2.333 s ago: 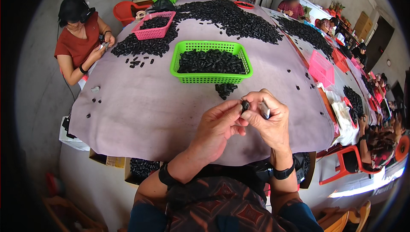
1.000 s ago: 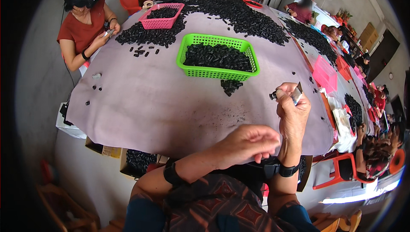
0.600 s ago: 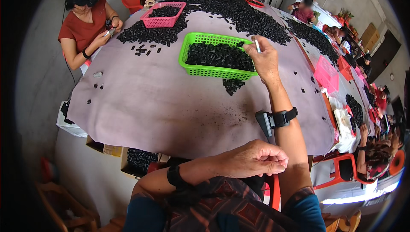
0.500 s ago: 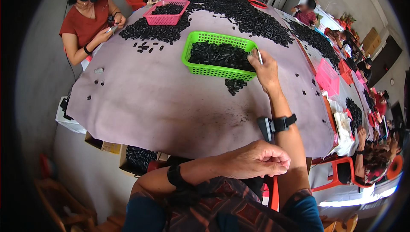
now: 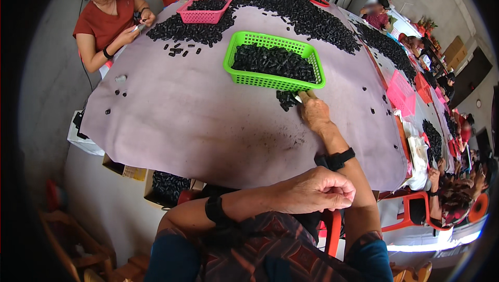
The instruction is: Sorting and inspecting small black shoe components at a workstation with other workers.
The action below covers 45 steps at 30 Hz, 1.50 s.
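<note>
My right hand (image 5: 316, 113) reaches forward to a small heap of black pieces (image 5: 287, 99) just below the green basket's near edge. A small flat, pale tool (image 5: 298, 98) is gripped in its fingers, its tip beside the heap; its exact kind does not show. The green basket (image 5: 278, 81) holds many short black pieces (image 5: 273, 63), perhaps plastic parts. Close to my body, my left hand (image 5: 322, 190) is curled, thumb against fingers, over my right forearm. Whatever it may hold is hidden.
A pink basket (image 5: 208, 16) stands amid a wide spread of black pieces (image 5: 299, 14) on the cloth-covered table (image 5: 208, 110). A person in red (image 5: 106, 19) works at the left. Beneath the near edge sits a box of black pieces (image 5: 169, 186). More people sit along the right.
My right hand has moved from the basket's right end down toward me, to the small heap. The basket has shifted slightly. My left hand stays curled in almost the same place.
</note>
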Available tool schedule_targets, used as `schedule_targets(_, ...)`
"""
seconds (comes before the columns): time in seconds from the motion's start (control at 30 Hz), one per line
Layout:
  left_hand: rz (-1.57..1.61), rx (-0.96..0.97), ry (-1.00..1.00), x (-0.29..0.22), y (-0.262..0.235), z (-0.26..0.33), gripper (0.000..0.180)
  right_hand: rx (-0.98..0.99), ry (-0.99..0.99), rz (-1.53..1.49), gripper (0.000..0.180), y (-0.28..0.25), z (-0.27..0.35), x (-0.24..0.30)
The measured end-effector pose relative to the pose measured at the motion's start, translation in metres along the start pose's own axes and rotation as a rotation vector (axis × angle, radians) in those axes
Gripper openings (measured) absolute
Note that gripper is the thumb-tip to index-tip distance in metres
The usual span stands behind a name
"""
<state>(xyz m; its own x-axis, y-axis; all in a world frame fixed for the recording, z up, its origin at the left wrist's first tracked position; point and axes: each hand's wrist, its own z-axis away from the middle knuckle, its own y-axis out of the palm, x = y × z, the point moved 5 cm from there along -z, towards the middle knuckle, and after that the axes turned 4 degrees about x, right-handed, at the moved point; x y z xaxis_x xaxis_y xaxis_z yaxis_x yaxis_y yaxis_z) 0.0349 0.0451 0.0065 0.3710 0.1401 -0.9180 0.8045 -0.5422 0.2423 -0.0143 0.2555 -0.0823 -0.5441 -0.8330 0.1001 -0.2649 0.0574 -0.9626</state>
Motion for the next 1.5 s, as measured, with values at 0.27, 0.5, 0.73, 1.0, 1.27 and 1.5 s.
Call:
schedule_targets(0.27,-0.057,0.071,-0.101,0.001,0.0,0.001,0.015,0.024,-0.111,-0.053,0.018,-0.003,0.004,0.019)
schedule_targets(0.5,-0.038,0.08,-0.102,0.002,0.001,0.002,0.014,0.071,-0.166,-0.122,0.015,-0.008,0.009,0.042)
schedule_targets(0.73,-0.034,0.061,-0.062,0.003,0.0,0.002,0.014,0.136,-0.061,-0.181,0.016,-0.008,-0.001,0.049)
schedule_targets(1.0,-0.042,0.05,-0.048,-0.002,-0.002,0.002,0.014,0.148,0.032,-0.159,0.015,-0.008,-0.008,0.045)
schedule_targets(1.27,0.066,-0.653,0.211,-0.011,-0.062,0.015,0.014,0.02,0.25,-1.394,0.013,-0.066,0.025,0.036)
schedule_targets(1.5,0.143,-0.83,0.253,-0.016,-0.083,0.026,0.016,-0.017,0.109,-1.693,0.024,-0.122,0.07,0.06)
